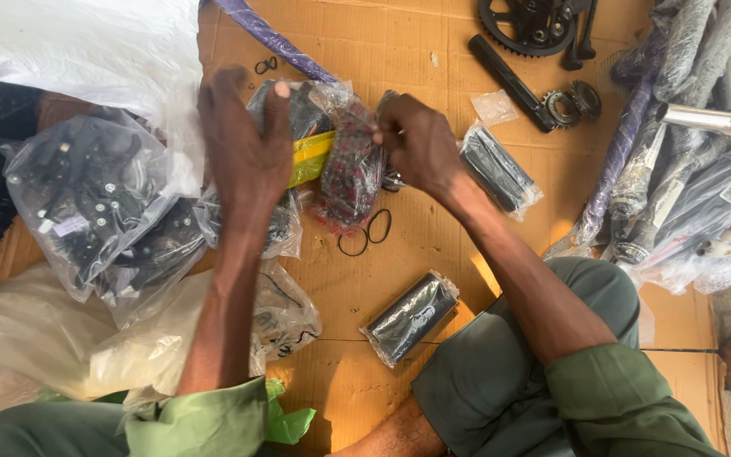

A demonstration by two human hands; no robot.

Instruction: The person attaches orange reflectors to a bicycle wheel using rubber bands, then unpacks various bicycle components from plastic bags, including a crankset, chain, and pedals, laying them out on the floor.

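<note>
My left hand (pixel 245 144) lies palm down over a clear bag of dark parts with a yellow-green strip (pixel 315 156), fingers curled on the bag's top edge. My right hand (pixel 420 144) pinches the upper edge of a small clear bag of dark red and black small parts (pixel 350 173), which hangs between both hands above the cardboard sheet (pixel 433 68). Two black rubber rings (pixel 367 233) lie just below that bag.
Large clear bags of black parts (pixel 86 199) sit at left. A wrapped black cylinder (pixel 412 316) lies near my knee, another wrapped pack (pixel 501 172) to the right. A chainring (pixel 528 25), a black rod (pixel 509 80), sprockets (pixel 573 103) and wrapped bicycle frame tubes (pixel 687 169) crowd the right.
</note>
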